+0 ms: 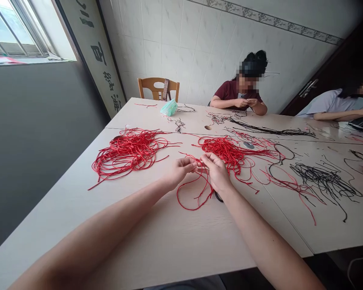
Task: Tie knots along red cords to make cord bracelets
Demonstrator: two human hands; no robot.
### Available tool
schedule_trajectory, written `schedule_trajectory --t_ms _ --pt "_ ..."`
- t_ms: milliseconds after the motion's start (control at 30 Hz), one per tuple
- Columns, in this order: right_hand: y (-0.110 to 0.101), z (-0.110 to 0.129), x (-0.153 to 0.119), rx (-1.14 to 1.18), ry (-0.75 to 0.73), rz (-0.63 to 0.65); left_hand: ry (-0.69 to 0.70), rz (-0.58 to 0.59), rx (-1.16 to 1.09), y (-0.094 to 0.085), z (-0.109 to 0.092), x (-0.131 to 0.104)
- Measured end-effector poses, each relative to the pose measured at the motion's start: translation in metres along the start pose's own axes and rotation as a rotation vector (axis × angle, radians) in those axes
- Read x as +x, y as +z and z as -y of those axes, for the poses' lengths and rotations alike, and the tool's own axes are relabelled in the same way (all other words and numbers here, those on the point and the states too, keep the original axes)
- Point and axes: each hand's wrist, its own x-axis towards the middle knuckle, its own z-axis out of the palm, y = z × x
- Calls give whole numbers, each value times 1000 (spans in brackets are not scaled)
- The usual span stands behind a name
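A red cord (191, 208) is pinched between my two hands and hangs down in a loop onto the table (157, 237). My left hand (181, 169) is closed on it, thumb against fingers. Close beside it, my right hand (216, 169) also pinches the cord, and the fingertips of both hands nearly meet. Just behind my right hand lies a pile of twisted red cords (224, 149). To the left rests a larger heap of loose red cords (130, 153). A black ring-like object (218, 197) is partly hidden by my right wrist.
Black cords (326, 179) lie tangled on the right, with more black strands (272, 129) farther back. A pale green crumpled thing (168, 107) sits near the far edge. One person (242, 94) works across the table; another (329, 105) sits at the right. A wooden chair (159, 85) stands behind.
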Motion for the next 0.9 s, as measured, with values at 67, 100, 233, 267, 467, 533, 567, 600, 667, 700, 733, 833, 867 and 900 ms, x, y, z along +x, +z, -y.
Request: schedule_trajectory --t_ms 67,100,233,267,467,533,567,600,667,700,733,833,867,900 --pt "2 4 -3 -46 23 39 9 -9 -49 -2 2 1" --pt "3 5 -4 -79 24 68 21 -6 -66 -4 2 1" --pt "2 7 -7 -219 -52 135 81 -48 -65 -8 4 2" --pt "1 7 -7 -245 -70 131 83 -77 -45 -8 3 2" --pt "-1 8 -6 -348 -142 72 56 -143 -21 -8 -2 1" --pt "-1 11 -6 -352 -137 71 17 -104 -102 -8 -2 1" --pt "-2 13 -6 -343 -120 78 -21 -69 -160 -9 -1 1" --pt "-2 15 -6 -326 -97 88 -63 -30 -222 -9 -1 1" --pt "-3 21 -6 -276 -41 107 -135 35 -322 -10 -1 1" --pt "-4 23 -6 -251 -14 115 -155 53 -347 -10 -1 1" --pt "-4 25 -6 -231 6 117 -161 58 -357 -10 -1 1" --pt "-6 27 -5 -216 11 99 -141 36 -343 -10 -2 1" --pt "-6 27 -5 -225 0 91 -130 26 -336 -9 -3 1" --pt "-6 27 -5 -236 -11 87 -117 18 -327 -9 -3 0"
